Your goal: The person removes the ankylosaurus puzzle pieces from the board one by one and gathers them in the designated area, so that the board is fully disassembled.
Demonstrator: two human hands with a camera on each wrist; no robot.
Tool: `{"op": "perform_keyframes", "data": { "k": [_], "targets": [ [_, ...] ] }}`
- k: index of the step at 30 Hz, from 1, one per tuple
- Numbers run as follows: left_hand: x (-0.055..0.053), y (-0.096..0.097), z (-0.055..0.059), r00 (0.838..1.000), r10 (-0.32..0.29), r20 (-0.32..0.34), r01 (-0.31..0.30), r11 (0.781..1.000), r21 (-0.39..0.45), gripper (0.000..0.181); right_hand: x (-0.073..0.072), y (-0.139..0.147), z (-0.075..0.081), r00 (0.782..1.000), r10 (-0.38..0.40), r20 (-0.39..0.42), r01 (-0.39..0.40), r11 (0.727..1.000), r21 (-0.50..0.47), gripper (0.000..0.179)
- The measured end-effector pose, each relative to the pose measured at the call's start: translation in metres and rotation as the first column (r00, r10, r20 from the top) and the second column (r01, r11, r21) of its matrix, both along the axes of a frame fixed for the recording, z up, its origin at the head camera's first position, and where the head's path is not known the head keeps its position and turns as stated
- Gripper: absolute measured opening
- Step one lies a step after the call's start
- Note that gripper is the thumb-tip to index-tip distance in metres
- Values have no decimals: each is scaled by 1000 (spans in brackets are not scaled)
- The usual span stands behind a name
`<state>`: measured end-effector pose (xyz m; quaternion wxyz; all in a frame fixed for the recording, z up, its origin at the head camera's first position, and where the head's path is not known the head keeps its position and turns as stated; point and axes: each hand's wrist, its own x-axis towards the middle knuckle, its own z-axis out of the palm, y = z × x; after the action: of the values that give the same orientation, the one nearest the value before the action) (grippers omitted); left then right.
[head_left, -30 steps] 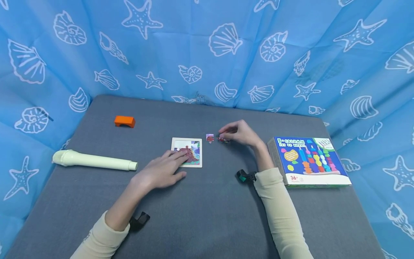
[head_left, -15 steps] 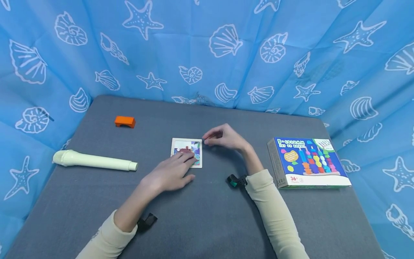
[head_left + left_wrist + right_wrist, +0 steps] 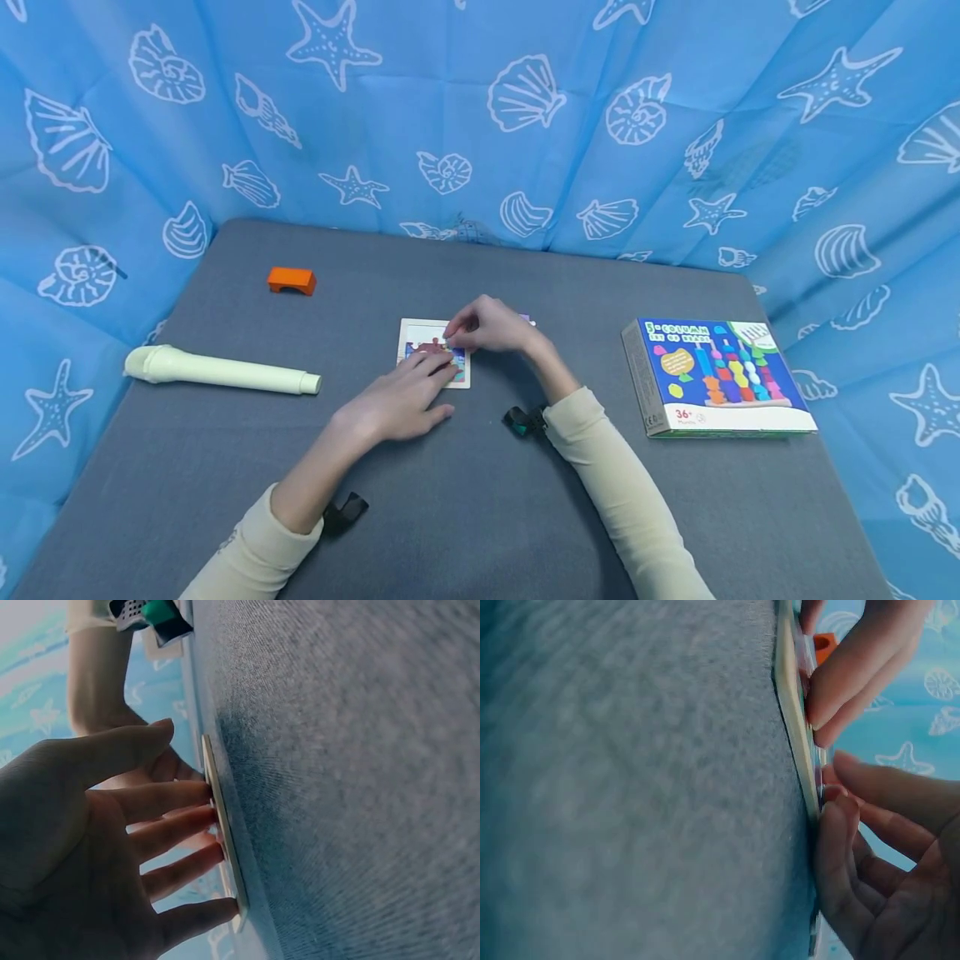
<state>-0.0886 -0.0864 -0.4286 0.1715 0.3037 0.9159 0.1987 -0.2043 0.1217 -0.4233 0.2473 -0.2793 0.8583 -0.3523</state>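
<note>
A small jigsaw puzzle in a pale square frame lies at the middle of the table, with a reddish-brown figure on its picture. Across its lower left my left hand rests with fingers extended; the left wrist view shows the fingertips touching the board's edge. My right hand is over the frame's upper right side, thumb and fingertips pinching a puzzle piece mostly hidden by the fingers. Just beyond the right hand, the edge of a purple puzzle piece shows on the table.
An orange arch block stands at the back left. Nearer, a pale green toy microphone lies on the grey table. A boxed bead set lies at the right. A blue shell-print curtain hangs behind.
My right hand has moved left from the loose pieces to the puzzle frame's right side. My left hand has shifted slightly right and stays on the puzzle.
</note>
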Motion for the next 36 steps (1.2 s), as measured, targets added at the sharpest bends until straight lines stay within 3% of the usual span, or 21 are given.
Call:
{"op": "perform_keyframes", "data": {
  "k": [4, 12, 17, 24, 28, 36],
  "targets": [
    [-6, -4, -24, 1000, 4, -14, -3, 998, 56, 66, 1, -4, 3, 1000, 6, -19, -5, 999, 53, 11],
    [-11, -6, -44, 1000, 16, 9, -16, 997, 78, 71, 1, -4, 1, 991, 40, -129, -29, 996, 87, 9],
    [-10, -6, -40, 999, 22, 31, -24, 995, 93, 69, 4, -2, 3, 983, 57, -174, -41, 995, 95, 12],
    [-3, -1, -8, 998, 14, 63, -17, 999, 45, 67, 4, 1, 7, 980, -2, -199, 9, 999, 32, 18],
    [-4, -2, -14, 999, 11, 41, -13, 999, 52, 67, 4, 4, 8, 976, -3, -217, 4, 1000, 5, 21],
    [-10, -5, -44, 1000, 22, 12, -23, 996, 85, 69, 5, 9, 7, 987, 1, -160, -9, 999, -45, 24]
  ]
}}
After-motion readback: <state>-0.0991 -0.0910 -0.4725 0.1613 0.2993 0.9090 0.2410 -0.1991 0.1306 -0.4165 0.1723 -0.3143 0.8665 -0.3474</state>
